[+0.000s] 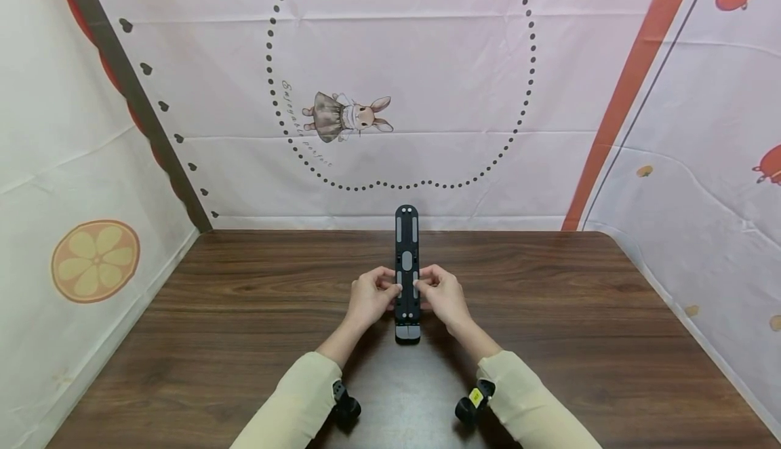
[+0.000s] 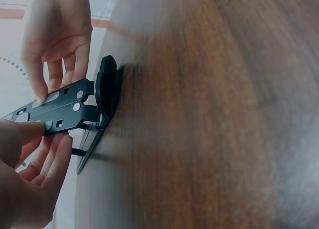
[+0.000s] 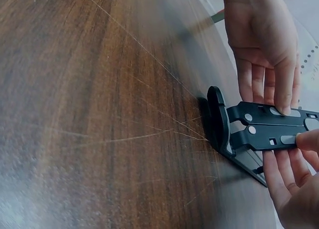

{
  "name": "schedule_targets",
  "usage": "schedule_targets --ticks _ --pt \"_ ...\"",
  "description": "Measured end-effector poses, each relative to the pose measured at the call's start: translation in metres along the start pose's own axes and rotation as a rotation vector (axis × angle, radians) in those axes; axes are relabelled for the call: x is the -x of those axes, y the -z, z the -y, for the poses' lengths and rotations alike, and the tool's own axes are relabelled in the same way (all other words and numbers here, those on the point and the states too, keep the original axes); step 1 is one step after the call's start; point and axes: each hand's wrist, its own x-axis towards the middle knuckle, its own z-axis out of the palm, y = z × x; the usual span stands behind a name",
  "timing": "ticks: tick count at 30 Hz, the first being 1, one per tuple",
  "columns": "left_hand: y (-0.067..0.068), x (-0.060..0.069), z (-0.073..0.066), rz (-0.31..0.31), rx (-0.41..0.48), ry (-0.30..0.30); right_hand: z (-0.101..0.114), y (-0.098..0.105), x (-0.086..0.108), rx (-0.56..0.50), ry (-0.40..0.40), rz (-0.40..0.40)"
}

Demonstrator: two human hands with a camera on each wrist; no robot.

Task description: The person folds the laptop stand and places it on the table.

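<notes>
A black folding laptop stand (image 1: 407, 239) with grey pads lies lengthwise before me, its two bars side by side. My left hand (image 1: 369, 296) grips its left edge, thumb on top and fingers beneath. On the opposite edge, my right hand (image 1: 444, 296) pinches the other bar the same way. In the left wrist view, the bars (image 2: 65, 109) are raised at an angle above a lower black strip, and the lipped near end (image 2: 106, 87) stands at the table. From the right wrist view, a thin gap shows between the bars (image 3: 269, 126). Part of the underside is hidden.
The brown wooden table (image 1: 244, 313) extends on both sides of the stand. A printed white cloth (image 1: 427, 96) hangs behind the table's far edge, with more cloth at left and right. Small black cameras (image 1: 346, 408) sit on both wrists.
</notes>
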Motion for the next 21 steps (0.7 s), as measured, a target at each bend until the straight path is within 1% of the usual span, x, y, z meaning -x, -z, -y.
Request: schedule_targets --ticks 5,10,17,21 --pt "0.001 0.0 -0.003 -0.019 -0.039 -0.008 0.001 0.001 -0.002 0.0 -0.005 0.023" --pt "0.001 0.003 -0.006 -0.022 -0.074 -0.035 0.0 0.001 -0.003 -0.012 -0.009 0.033" --pt "0.002 0.01 -0.008 -0.027 -0.167 -0.079 0.0 0.002 -0.002 -0.015 -0.023 0.038" --pt "0.003 0.017 -0.011 -0.026 -0.225 -0.095 0.0 0.002 -0.002 -0.015 -0.026 0.04"
